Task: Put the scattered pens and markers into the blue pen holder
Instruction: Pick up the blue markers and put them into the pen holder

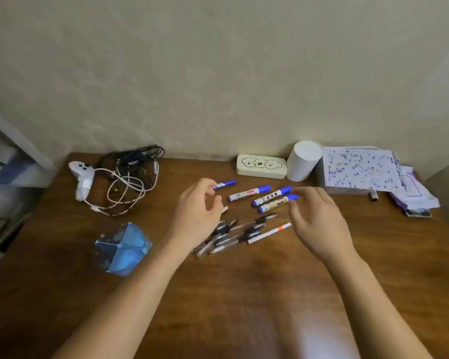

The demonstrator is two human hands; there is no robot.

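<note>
On the wooden desk (244,294), the blue pen holder (122,248) stands at the left front, well apart from the four blue-capped markers (249,193) lying in a loose row near the back and the heap of dark pens (233,234) just in front of them. The left hand (197,216) hovers over the left end of the pen heap with fingers loosely curled and empty, thumb and forefinger apart. The right hand (319,224) hovers beside the rightmost marker, fingers spread and bent downward, gripping nothing; whether its fingertips touch that marker's cap I cannot tell.
</note>
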